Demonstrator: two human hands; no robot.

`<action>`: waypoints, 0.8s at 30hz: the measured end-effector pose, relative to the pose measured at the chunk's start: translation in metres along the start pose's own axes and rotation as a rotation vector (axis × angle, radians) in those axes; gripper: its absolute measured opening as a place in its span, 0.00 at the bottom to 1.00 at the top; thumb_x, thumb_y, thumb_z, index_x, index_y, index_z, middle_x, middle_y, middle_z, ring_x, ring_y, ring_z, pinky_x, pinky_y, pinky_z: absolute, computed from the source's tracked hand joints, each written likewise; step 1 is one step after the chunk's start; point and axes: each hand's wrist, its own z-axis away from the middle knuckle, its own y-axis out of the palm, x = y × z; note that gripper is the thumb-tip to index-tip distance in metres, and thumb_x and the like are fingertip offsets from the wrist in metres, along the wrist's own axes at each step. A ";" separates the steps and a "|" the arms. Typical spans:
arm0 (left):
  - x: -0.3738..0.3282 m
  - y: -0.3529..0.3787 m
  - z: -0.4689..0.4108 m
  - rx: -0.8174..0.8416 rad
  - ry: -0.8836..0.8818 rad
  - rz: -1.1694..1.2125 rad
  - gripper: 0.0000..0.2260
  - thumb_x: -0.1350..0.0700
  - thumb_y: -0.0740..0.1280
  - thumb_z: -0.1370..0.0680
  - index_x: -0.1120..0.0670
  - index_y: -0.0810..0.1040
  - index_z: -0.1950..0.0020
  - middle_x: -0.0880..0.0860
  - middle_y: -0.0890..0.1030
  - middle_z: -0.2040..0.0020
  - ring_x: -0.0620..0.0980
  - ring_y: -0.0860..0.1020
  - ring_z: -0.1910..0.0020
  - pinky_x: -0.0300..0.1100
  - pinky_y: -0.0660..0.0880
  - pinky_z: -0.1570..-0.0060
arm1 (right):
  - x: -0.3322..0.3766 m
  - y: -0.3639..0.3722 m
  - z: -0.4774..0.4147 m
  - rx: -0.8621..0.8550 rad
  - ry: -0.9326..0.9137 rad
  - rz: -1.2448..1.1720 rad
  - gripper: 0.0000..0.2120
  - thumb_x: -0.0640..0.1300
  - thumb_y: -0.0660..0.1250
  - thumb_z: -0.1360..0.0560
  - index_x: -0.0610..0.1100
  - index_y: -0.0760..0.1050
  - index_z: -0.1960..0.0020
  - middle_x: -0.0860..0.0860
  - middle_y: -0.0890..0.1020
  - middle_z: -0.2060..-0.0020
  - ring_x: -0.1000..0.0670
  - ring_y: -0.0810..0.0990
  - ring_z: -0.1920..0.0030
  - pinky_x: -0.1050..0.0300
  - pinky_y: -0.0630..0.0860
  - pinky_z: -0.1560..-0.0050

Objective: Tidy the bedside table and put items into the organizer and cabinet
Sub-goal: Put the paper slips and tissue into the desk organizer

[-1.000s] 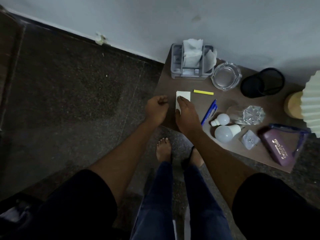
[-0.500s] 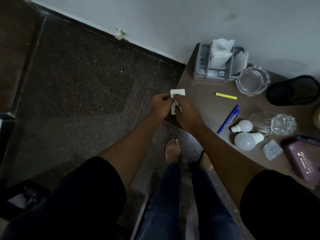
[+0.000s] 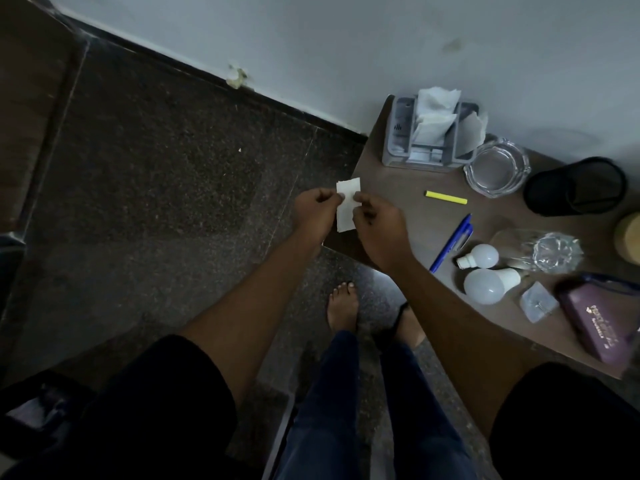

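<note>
Gold lettering on the purple case [image 3: 599,327] at the table's right edge, too blurred to read.

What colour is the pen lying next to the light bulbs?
Blue. The pen shows clearly in the head view.

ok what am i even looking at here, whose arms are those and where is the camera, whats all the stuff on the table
There is no machine here. A person wears a wide-angle camera on the head, so you look down along their own arms, legs and feet.

The left hand and right hand together pinch a small white slip of paper, held up over the near corner of a brown bedside table.

On the table lie a grey organizer stuffed with white tissues, a glass ashtray, a black mesh cup, a yellow marker, a blue pen, two white light bulbs, a clear crumpled wrapper and a purple case.
</note>
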 end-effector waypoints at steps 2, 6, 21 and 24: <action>-0.004 0.003 0.009 -0.012 0.020 0.052 0.08 0.58 0.71 0.22 0.59 0.84 0.46 0.58 0.86 0.47 0.58 0.84 0.47 0.58 0.81 0.43 | 0.004 -0.003 0.003 -0.032 0.032 -0.046 0.16 0.37 0.63 0.20 0.41 0.77 0.33 0.46 0.83 0.40 0.50 0.81 0.42 0.61 0.75 0.43; -0.017 0.014 0.031 -0.024 0.113 0.127 0.06 0.59 0.71 0.22 0.57 0.84 0.46 0.56 0.86 0.48 0.54 0.85 0.48 0.54 0.82 0.43 | 0.017 -0.016 0.007 -0.104 0.061 -0.133 0.16 0.36 0.63 0.20 0.42 0.78 0.34 0.48 0.84 0.41 0.52 0.82 0.41 0.56 0.78 0.38; -0.079 0.062 0.083 -0.029 0.556 0.360 0.14 0.64 0.61 0.18 0.59 0.80 0.34 0.52 0.84 0.39 0.45 0.81 0.38 0.45 0.77 0.35 | 0.064 -0.093 0.002 -0.243 -0.151 -0.319 0.23 0.31 0.59 0.20 0.42 0.72 0.27 0.51 0.80 0.35 0.57 0.78 0.35 0.57 0.74 0.31; -0.091 0.068 0.080 -0.017 0.552 0.412 0.14 0.66 0.61 0.18 0.62 0.79 0.34 0.55 0.83 0.39 0.49 0.81 0.37 0.46 0.77 0.35 | 0.067 -0.103 -0.007 -0.253 -0.177 -0.252 0.24 0.31 0.58 0.20 0.43 0.71 0.26 0.54 0.79 0.35 0.60 0.77 0.37 0.66 0.73 0.34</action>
